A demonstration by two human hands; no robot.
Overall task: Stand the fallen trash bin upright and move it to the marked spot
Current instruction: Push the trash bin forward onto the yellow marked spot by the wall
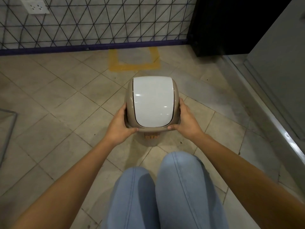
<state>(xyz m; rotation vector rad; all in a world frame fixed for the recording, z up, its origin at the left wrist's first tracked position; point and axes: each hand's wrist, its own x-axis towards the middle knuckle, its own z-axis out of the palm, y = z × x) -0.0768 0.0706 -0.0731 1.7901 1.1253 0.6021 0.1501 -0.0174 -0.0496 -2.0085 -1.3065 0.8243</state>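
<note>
A beige trash bin (128,96) with a white swing lid (152,100) stands upright on the tiled floor, seen from above. My left hand (119,124) grips its left rim and my right hand (185,120) grips its right rim, thumbs on the near edge. The marked spot, a yellow tape outline (134,66), lies on the floor just beyond the bin, against the wall. The bin sits short of the outline.
A wall with a black triangular wire grid (99,22) and a dark baseboard runs behind the marked spot. A dark cabinet (231,25) and a grey metal ledge (272,104) stand at the right. My knees in blue jeans (165,187) are below the bin.
</note>
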